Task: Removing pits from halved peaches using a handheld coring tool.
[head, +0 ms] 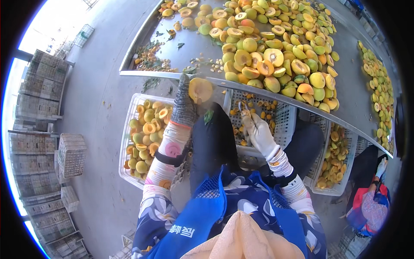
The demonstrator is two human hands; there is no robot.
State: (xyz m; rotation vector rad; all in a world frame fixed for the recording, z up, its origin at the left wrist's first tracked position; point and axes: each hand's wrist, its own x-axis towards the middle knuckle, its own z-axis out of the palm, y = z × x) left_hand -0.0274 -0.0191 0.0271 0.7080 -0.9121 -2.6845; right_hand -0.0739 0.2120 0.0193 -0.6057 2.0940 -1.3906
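My left hand (187, 100), in a grey knit glove, grips a halved yellow fruit (200, 90), perhaps a peach or apricot, at the table's near edge. My right hand (258, 131), in a white glove, holds a small tool with a curved metal end (239, 106) over a perforated crate (284, 121) that holds small orange-yellow pieces. Many halved fruits (273, 57) lie heaped on the metal table (190, 42) beyond my hands. A white crate (124, 162) of fruit halves, several of them hollowed, stands left of my left forearm.
The table's raised metal rim (291, 102) runs across in front of me. Another crate (339, 191) of fruit stands at the right, near a seated co-worker (372, 207). Pits and leaves (155, 61) lie on the table's left corner. Stacked crates (38, 162) line the far left.
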